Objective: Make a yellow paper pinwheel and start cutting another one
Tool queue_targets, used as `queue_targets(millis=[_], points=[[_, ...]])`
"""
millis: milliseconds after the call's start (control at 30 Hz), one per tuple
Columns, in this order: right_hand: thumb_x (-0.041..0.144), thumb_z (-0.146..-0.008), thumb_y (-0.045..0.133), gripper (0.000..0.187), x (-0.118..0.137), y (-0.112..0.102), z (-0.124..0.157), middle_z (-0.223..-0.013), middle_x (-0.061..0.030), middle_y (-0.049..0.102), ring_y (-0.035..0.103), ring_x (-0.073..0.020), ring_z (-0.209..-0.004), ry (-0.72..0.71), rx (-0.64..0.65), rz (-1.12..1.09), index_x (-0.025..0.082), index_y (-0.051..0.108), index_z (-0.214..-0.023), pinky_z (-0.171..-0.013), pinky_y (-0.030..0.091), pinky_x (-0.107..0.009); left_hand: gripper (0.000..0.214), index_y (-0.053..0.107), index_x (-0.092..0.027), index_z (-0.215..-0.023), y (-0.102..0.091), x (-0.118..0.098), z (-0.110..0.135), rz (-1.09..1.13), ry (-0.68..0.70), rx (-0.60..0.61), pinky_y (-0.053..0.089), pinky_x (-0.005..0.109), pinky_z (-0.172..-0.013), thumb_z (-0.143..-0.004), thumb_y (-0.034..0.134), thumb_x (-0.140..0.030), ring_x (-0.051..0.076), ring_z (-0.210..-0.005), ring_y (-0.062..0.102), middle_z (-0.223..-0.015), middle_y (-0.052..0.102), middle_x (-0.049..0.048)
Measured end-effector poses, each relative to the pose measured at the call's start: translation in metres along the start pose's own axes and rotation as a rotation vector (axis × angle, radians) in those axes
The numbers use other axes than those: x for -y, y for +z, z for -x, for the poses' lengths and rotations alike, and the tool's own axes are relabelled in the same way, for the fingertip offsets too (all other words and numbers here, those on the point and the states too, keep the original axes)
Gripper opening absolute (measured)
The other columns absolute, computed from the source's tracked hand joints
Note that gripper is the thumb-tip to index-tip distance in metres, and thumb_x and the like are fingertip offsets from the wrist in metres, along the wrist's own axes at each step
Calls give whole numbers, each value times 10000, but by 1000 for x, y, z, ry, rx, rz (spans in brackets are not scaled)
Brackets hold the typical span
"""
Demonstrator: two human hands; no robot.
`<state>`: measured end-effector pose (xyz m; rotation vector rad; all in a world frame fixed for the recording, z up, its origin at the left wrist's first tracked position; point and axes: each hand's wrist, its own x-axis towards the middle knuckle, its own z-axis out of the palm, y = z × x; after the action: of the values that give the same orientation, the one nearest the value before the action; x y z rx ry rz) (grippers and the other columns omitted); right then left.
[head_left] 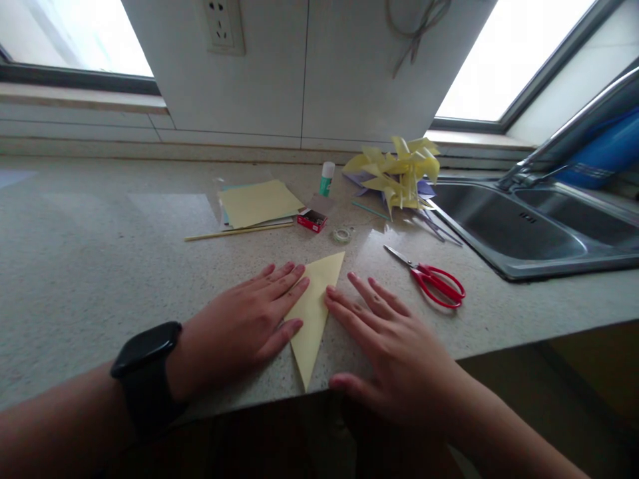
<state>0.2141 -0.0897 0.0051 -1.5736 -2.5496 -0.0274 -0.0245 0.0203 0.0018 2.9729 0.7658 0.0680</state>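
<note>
A yellow sheet of paper, folded into a triangle, lies flat on the counter with one point near the front edge. My left hand rests on its left side, fingers stretched out and pressing it down. On the other side, my right hand is spread, its index fingertip touching the folded right edge. Neither hand grips anything. To the right of the paper lie red-handled scissors, blades pointing to the back left.
Behind the hands are a stack of coloured paper, a thin wooden stick, a small red box, a tape roll and a glue stick. Yellow and purple paper pinwheels stand by the steel sink. The counter's front edge is close.
</note>
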Motion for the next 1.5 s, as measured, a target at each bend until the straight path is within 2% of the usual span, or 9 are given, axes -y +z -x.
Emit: queue_targets(millis=[233, 467, 700, 867, 1033, 1100, 1233, 1367, 1500], points=[[731, -902, 506, 883, 14, -1, 9, -1612, -30, 377, 189, -332, -1545, -127, 1, -80, 163, 370, -1565, -1261, 200, -534, 620, 330, -115, -1567, -2, -1, -1, -3, 4, 8, 271, 451, -1251, -1035, 392, -429, 252, -1527, 268, -1634, 292, 152], [696, -934, 501, 787, 24, -3, 18, -1542, -33, 481, 302, -343, -1505, -341, -65, -32, 108, 528, -1456, -1255, 231, -478, 613, 343, -117, -1563, -3, -1, -1, 12, -3, 15, 261, 450, -1257, -1030, 408, -413, 248, -1527, 269, -1637, 282, 147], [616, -968, 523, 645, 25, -7, 17, -1531, 61, 485, 342, -316, -1489, -317, -59, -44, 183, 547, -1446, -1272, 153, -436, 621, 330, -112, -1567, -3, -1, -2, 10, -9, 41, 245, 450, -1261, -1032, 389, -422, 248, -1535, 237, -1642, 255, 152], [562, -997, 506, 571, 24, -7, 13, -1476, 57, 557, 461, -309, -1420, -328, -53, -79, 191, 567, -1428, -1222, 282, -455, 610, 359, -109, -1556, -3, 0, -2, 25, 1, 28, 264, 463, -1252, -1029, 408, -411, 265, -1528, 255, -1635, 269, 161], [522, -998, 526, 505, 18, -14, 14, -1473, 94, 563, 416, -286, -1456, -344, 50, -176, 286, 537, -1444, -1198, 325, -503, 588, 376, -109, -1547, -4, 0, 0, 31, 15, 1, 271, 466, -1247, -1032, 420, -391, 269, -1523, 276, -1628, 292, 169], [514, -971, 562, 535, 13, -16, 14, -1469, 66, 578, 402, -276, -1467, -328, 71, -235, 298, 514, -1458, -1177, 351, -523, 579, 371, -110, -1548, -4, 0, 0, 18, 15, 1, 264, 474, -1247, -1042, 401, -391, 267, -1523, 280, -1629, 293, 167], [311, -929, 598, 521, 6, -11, 12, -1491, -57, 565, 460, -308, -1417, -146, -132, -190, 197, 538, -1433, -1076, 449, -540, 580, 364, -89, -1547, -3, -1, -1, -20, 17, -2, 255, 508, -1243, -1057, 369, -400, 293, -1531, 258, -1635, 286, 185], [341, -937, 582, 515, 8, 0, 11, -1534, -20, 519, 434, -324, -1436, -171, -89, -109, 209, 541, -1433, -1122, 427, -552, 550, 430, -81, -1509, -5, -3, 1, -25, 35, -103, 306, 517, -1220, -1039, 440, -367, 321, -1491, 347, -1593, 405, 191], [326, -931, 590, 507, 18, 8, 11, -1470, -55, 591, 466, -322, -1413, -149, -144, -71, 188, 561, -1418, -1164, 410, -522, 353, 609, -138, -1335, -10, -11, 5, -18, 79, -338, 532, 464, -986, -1013, 501, -237, 286, -1160, 606, -1271, 659, 136]])
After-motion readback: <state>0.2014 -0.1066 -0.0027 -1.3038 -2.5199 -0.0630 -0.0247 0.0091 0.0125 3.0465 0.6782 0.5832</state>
